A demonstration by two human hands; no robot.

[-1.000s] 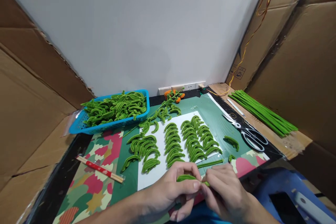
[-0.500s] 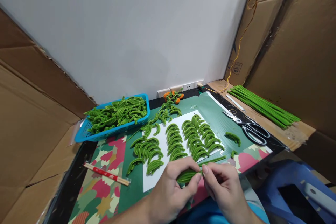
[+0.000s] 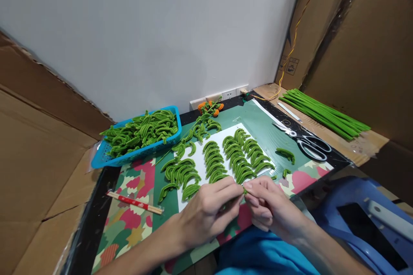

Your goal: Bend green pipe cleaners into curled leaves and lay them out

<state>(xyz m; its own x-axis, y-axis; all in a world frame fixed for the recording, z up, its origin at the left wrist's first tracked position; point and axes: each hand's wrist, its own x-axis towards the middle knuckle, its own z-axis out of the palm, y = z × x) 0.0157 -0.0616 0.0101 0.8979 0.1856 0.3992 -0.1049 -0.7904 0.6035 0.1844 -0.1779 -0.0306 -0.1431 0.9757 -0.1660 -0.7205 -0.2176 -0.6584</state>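
My left hand [image 3: 213, 204] is closed around a green pipe-cleaner leaf [image 3: 245, 190], which shows only as a small bit of green between my hands. At that end of the leaf, the thumb and forefinger of my right hand [image 3: 274, 206] pinch together. The rest of the leaf is hidden behind my left fingers. Just beyond my hands, rows of curved green pipe-cleaner leaves [image 3: 214, 161] lie on a white sheet [image 3: 200, 148]. A loose leaf [image 3: 285, 154] and a small green scrap [image 3: 286, 172] lie right of the sheet.
A blue basket [image 3: 138, 155] heaped with green leaves stands at the back left. Chopsticks in a red wrapper [image 3: 135, 202] lie at left. Black-handled scissors [image 3: 301, 141], a white pen [image 3: 289, 111] and green pipe cleaners [image 3: 325, 114] are at right. Orange flowers [image 3: 211, 107] lie by the wall.
My fingers have closed further over the leaf, which showed plainly in my left hand before. Both hands are now higher in view, while the tabletop things sit slightly higher too.
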